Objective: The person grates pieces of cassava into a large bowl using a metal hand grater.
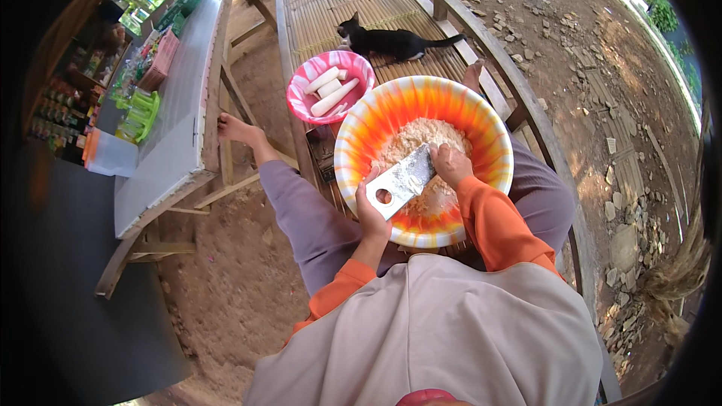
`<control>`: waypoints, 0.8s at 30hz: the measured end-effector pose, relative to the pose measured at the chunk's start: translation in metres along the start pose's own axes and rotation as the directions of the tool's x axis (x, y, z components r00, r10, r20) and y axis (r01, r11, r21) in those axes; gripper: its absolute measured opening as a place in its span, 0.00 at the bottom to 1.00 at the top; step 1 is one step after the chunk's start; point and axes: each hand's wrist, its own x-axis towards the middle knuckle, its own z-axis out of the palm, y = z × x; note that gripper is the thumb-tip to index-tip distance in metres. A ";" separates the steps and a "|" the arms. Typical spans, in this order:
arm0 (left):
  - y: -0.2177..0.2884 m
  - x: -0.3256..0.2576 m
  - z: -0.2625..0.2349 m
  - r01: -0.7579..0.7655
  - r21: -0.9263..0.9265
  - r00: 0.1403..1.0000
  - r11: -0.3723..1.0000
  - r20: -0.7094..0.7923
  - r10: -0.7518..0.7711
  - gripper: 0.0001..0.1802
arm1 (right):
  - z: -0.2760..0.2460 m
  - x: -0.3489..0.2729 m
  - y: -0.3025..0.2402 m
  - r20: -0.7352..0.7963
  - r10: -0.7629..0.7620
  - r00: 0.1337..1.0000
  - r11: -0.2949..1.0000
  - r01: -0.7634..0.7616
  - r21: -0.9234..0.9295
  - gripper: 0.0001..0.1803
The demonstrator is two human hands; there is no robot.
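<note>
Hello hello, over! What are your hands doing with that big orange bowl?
Left hand grips flat metal grater. Right hand presses on its top, over orange bowl of white gratings. Nothing blocking.

I sit outdoors in a rural yard: a slatted bamboo bench [331, 0] ahead of my fingers, bare dirt ground [233, 286] left, stony earth [602, 105] right.

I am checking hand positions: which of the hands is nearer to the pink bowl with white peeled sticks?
Left. The left hand holds the lower end of the metal grater, on the side toward the pink bowl. The right hand is farther right, over the orange bowl.
</note>
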 end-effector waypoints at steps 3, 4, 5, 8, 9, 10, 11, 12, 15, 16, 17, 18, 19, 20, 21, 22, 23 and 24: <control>0.000 0.000 -0.005 -0.006 -0.017 1.000 1.000 -0.006 0.006 0.28 | 0.003 0.001 -0.006 -0.013 -0.002 1.000 0.998 0.003 0.058 0.23; 0.000 0.002 -0.006 -0.003 -0.039 1.000 0.999 -0.013 0.003 0.29 | -0.004 -0.017 -0.021 0.012 -0.067 0.998 0.997 0.067 0.039 0.23; 0.003 -0.001 -0.002 -0.024 -0.038 1.000 0.999 -0.021 0.023 0.29 | -0.016 -0.036 -0.037 0.069 -0.114 0.991 0.992 0.109 0.070 0.22; 0.005 -0.007 0.004 -0.022 -0.021 1.000 1.000 -0.001 0.022 0.29 | -0.022 -0.047 -0.036 0.088 -0.135 0.987 0.990 0.132 0.040 0.21; 0.007 -0.007 0.003 -0.017 -0.005 1.000 1.000 0.017 0.017 0.29 | -0.026 -0.041 -0.029 0.061 -0.131 0.989 0.991 0.131 0.006 0.21; 0.004 -0.008 0.005 -0.014 0.017 1.000 1.000 0.027 0.014 0.29 | -0.010 -0.026 -0.002 -0.030 -0.059 0.998 0.998 0.059 -0.005 0.21; 0.000 -0.007 0.004 -0.021 0.036 0.999 0.999 0.033 0.020 0.29 | 0.002 -0.010 0.021 -0.052 -0.028 0.998 1.000 0.027 -0.014 0.21; -0.001 -0.005 0.005 -0.032 0.050 0.999 0.998 0.039 0.030 0.29 | -0.004 0.000 0.023 -0.076 -0.001 0.997 1.000 -0.001 -0.026 0.21; 0.002 -0.002 0.003 -0.018 -0.036 0.999 0.999 0.041 0.020 0.29 | 0.003 -0.017 0.005 -0.156 -0.113 0.981 0.994 0.110 -0.023 0.19; 0.002 -0.005 0.003 -0.020 -0.032 0.999 0.999 0.032 0.021 0.29 | 0.007 -0.038 -0.005 -0.184 -0.297 0.937 0.952 0.305 0.016 0.18; 0.002 -0.007 0.004 -0.022 -0.028 0.999 0.999 0.023 0.023 0.29 | 0.004 -0.046 -0.013 -0.106 -0.274 0.956 0.960 0.278 0.026 0.19; 0.003 -0.009 0.005 -0.020 -0.016 1.000 1.000 0.017 0.020 0.29 | -0.005 -0.055 -0.024 -0.030 -0.243 0.970 0.969 0.244 0.041 0.19; 0.006 -0.006 0.007 -0.013 -0.015 1.000 1.000 0.016 0.013 0.29 | -0.007 -0.048 -0.021 -0.027 -0.191 0.981 0.981 0.192 0.041 0.19; 0.005 -0.006 0.004 -0.007 -0.003 1.000 1.000 0.014 0.007 0.29 | -0.012 -0.036 -0.014 -0.024 -0.140 0.990 0.989 0.140 0.041 0.19; 0.003 -0.005 0.003 -0.003 0.010 1.000 1.000 0.019 0.003 0.29 | -0.002 -0.023 0.006 -0.055 -0.091 0.994 0.996 0.091 -0.012 0.19; 0.001 -0.004 0.001 -0.002 0.020 1.000 1.000 0.023 0.002 0.29 | 0.005 -0.010 0.022 -0.090 -0.069 0.994 0.998 0.069 -0.007 0.19; 0.001 -0.002 0.001 0.020 0.017 1.000 1.000 -0.004 -0.020 0.29 | 0.011 -0.007 0.022 -0.125 -0.078 0.989 0.997 0.078 -0.008 0.18; 0.001 -0.003 -0.001 0.015 0.006 1.000 1.000 0.004 -0.015 0.29 | 0.014 -0.007 0.021 -0.158 -0.080 0.984 0.997 0.079 -0.011 0.17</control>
